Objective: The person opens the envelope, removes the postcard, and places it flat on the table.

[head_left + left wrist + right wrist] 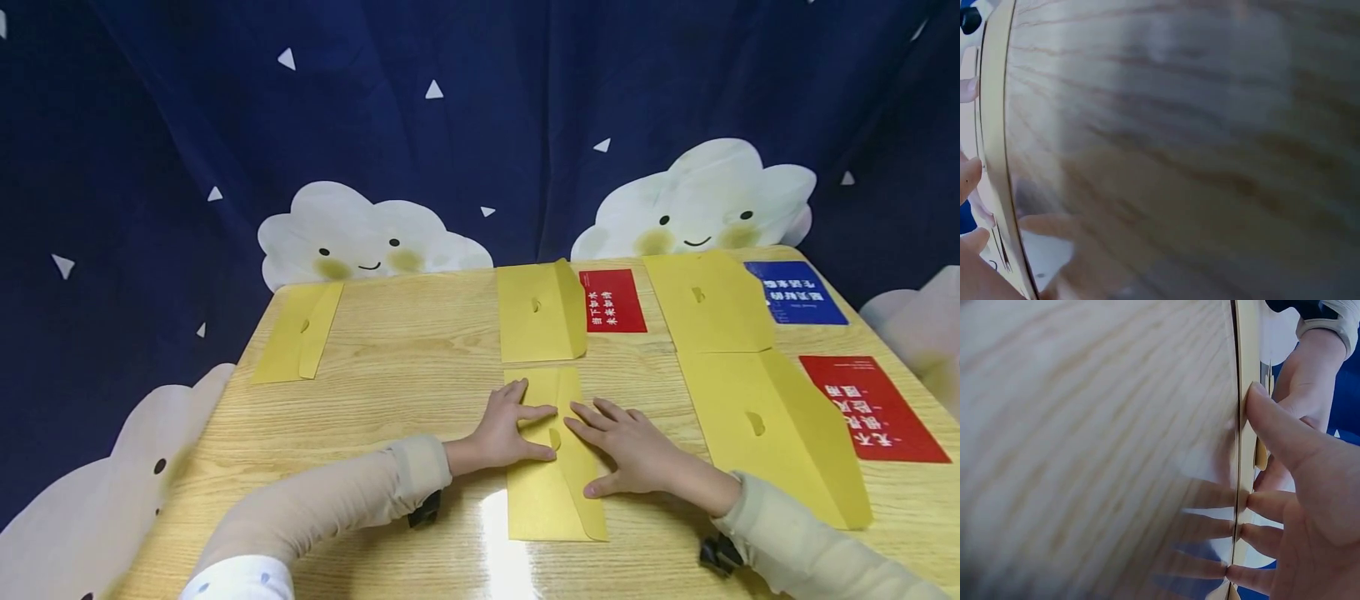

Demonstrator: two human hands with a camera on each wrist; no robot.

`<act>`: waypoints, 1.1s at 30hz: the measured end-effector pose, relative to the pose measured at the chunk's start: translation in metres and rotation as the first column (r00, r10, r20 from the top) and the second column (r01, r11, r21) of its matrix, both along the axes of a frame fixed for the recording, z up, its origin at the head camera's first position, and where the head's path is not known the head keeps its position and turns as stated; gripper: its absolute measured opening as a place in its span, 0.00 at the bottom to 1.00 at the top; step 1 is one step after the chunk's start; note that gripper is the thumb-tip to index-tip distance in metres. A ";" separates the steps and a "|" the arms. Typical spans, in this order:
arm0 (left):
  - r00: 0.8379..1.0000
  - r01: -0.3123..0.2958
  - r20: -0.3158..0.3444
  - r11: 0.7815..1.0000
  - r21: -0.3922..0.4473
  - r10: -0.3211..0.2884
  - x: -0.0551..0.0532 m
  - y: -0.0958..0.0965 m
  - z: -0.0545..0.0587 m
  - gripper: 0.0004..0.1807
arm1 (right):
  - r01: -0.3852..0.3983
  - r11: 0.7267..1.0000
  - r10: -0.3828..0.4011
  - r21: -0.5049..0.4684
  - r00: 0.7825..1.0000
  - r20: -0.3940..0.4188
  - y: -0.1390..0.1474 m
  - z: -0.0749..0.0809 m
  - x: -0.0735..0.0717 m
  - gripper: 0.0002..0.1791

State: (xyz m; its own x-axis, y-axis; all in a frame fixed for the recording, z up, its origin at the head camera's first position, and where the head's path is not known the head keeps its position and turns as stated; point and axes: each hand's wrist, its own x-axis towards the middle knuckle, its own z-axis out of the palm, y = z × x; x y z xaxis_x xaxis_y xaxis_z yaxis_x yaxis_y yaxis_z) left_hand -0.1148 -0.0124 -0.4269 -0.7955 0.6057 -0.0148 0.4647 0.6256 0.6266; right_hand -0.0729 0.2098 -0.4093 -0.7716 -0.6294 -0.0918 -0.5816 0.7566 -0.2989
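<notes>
Left hand: the left hand [504, 432] is laid flat on the near envelope [551, 492]; its fingers [536, 412] are spread and straight, pressed onto the paper; nothing is pinched.
Right hand: the right hand [636, 452] is laid on the same envelope from the other side; its fingers [592, 414] are fanned and straight, the tips held down near the flap edge; in the right wrist view the fingertips [1249, 503] are seen pressed against the tabletop.
Envelope: it is placed at the near middle of the table [405, 358], lengthwise away from the person, between the two hands; its flap [581, 450] is folded over and held down.
Risk: the flap may be creased crooked if the two hands are pressed unevenly; the envelope may be slid on the glossy wood, since the surface looks slick; the flap could spring up if the pressure is eased, as stiff paper tends to.
Materials: the envelope is made of gold, faintly shimmering paper, long and rectangular, with a small half-moon notch [555, 438]; the table is pale wood grain with a shiny finish.
Around: three further gold envelopes [540, 312] [708, 300] [772, 429] and one at the far left [298, 332] are laid out; two red cards [612, 300] [873, 408] and a blue card [797, 292] are set beside them; a dark blue cloth [480, 125] with clouds is hung behind.
</notes>
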 end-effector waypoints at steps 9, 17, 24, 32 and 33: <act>0.998 0.021 -0.053 0.997 -0.075 -0.025 0.002 0.005 0.000 0.27 | 0.006 1.000 -0.006 0.000 1.000 -0.006 0.001 0.000 0.000 0.49; 0.996 0.036 -0.075 0.997 -0.065 -0.041 0.001 0.006 -0.002 0.20 | 0.002 1.000 -0.002 0.006 1.000 -0.013 0.001 0.000 0.000 0.49; 0.997 -0.012 -0.072 0.999 -0.050 0.008 0.003 0.008 0.002 0.16 | -0.002 1.000 0.002 0.001 1.000 -0.031 0.001 -0.001 0.000 0.48; 0.999 -0.016 -0.040 0.992 -0.125 0.011 0.001 0.003 0.003 0.18 | 0.008 1.000 -0.008 -0.001 1.000 -0.025 0.001 -0.001 0.000 0.48; 0.999 -0.017 -0.033 0.991 -0.131 0.013 0.000 0.003 0.003 0.18 | 0.008 1.000 -0.008 -0.001 1.000 -0.024 0.001 -0.001 0.000 0.48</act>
State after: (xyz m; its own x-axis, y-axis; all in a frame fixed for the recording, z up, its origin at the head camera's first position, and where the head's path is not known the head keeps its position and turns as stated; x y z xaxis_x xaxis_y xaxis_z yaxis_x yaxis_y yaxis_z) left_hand -0.1146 -0.0095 -0.4235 -0.8056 0.5885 -0.0679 0.4735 0.7085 0.5233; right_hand -0.0730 0.2112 -0.4106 -0.7788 -0.6231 -0.0728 -0.5822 0.7611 -0.2861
